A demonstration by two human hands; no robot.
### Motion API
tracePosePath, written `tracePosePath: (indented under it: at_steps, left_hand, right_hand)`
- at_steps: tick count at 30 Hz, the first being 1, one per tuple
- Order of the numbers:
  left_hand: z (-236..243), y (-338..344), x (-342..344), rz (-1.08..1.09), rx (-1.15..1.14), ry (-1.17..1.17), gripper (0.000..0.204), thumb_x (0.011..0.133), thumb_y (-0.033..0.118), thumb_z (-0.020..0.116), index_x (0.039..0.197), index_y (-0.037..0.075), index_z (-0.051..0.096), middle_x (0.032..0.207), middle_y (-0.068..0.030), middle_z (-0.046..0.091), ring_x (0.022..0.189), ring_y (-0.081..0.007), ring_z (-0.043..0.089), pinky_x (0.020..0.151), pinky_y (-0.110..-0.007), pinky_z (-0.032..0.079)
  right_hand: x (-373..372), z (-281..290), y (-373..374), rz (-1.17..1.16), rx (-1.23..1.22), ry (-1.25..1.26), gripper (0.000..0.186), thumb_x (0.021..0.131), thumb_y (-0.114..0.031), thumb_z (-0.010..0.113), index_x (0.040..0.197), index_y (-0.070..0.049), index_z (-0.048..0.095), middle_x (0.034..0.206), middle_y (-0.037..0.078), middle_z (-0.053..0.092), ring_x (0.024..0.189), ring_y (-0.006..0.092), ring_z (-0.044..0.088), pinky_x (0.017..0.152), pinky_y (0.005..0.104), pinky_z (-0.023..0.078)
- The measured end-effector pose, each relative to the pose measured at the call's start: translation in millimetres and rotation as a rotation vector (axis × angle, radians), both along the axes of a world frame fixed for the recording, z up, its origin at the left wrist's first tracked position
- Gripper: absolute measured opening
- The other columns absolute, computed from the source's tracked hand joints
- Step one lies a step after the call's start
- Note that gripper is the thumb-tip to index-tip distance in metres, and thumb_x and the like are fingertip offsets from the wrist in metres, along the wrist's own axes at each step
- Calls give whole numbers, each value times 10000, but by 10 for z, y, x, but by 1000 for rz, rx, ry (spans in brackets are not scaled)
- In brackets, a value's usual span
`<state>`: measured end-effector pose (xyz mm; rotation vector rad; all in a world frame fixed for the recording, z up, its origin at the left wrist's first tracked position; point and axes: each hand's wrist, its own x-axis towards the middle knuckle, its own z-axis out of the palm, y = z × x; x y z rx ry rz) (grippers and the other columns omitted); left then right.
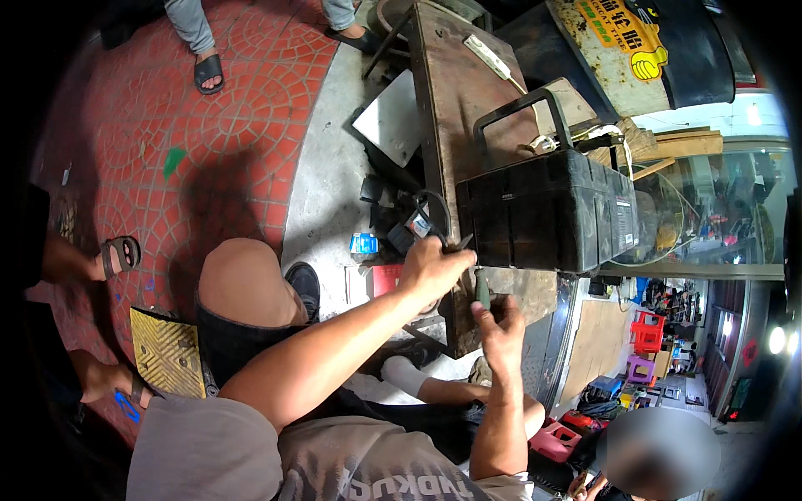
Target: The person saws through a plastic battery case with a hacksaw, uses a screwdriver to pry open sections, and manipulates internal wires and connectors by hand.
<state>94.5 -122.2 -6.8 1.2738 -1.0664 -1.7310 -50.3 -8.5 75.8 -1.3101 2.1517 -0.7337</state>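
My left hand (430, 269) is closed on a black strip (436, 209) that curves up in a loop; its dark pointed end (464, 242) sticks out past my fingers. Between thumb and fingers of my right hand (503, 330) is a green-handled tool (482, 288), its thin tip pointing up toward my left hand. The exact kind of tool is too small to make out. Both hands are close together over the near end of a worn brown wooden bench (447, 313). Just beyond them on the bench stands a black plastic toolbox (535, 209), its handle raised.
A white power strip (487, 57) lies on the bench's far part. Left of the bench are a white panel (391, 117) and a small blue box (363, 243). A glass case (710, 209) stands right. Other people's feet (209, 73) are on red tiles; another person sits lower right.
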Motion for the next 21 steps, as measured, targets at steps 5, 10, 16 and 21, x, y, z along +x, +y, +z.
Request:
tracePosePath:
  at_steps: [5, 10, 16, 21]
  left_hand:
    - [61, 140, -67, -94, -4, -66, 382, 894, 320, 803, 918, -52, 719, 748, -142, 701, 673, -240, 680, 576, -370, 526]
    - [216, 189, -105, -110, 14, 15, 307, 916, 259, 818, 908, -16, 683, 666, -51, 649, 518, -130, 612, 437, -312, 474]
    - [266, 246, -114, -153, 187, 171, 226, 947, 214, 788, 931, 7, 699, 690, -26, 636, 494, -103, 570, 410, -275, 416]
    - [270, 252, -136, -136, 158, 179, 171, 961, 185, 764, 933, 22, 719, 697, -20, 659, 495, -85, 557, 413, -263, 412]
  right_hand:
    - [183, -49, -15, 4, -102, 346, 381, 841, -117, 869, 1026, 24, 567, 828, 182, 709, 735, 296, 671, 727, 421, 542]
    - [204, -106, 27, -77, -192, 176, 398, 841, -139, 865, 1045, 19, 562, 850, 202, 701, 757, 334, 682, 747, 441, 539]
    - [137, -286, 200, -293, -281, -527, 164, 1035, -145, 663, 1084, -5, 595, 966, 115, 734, 791, 148, 622, 750, 294, 505]
    - [262, -127, 274, -465, -76, -902, 343, 1146, -368, 477, 1119, -65, 637, 782, 81, 714, 519, 138, 564, 451, 274, 415]
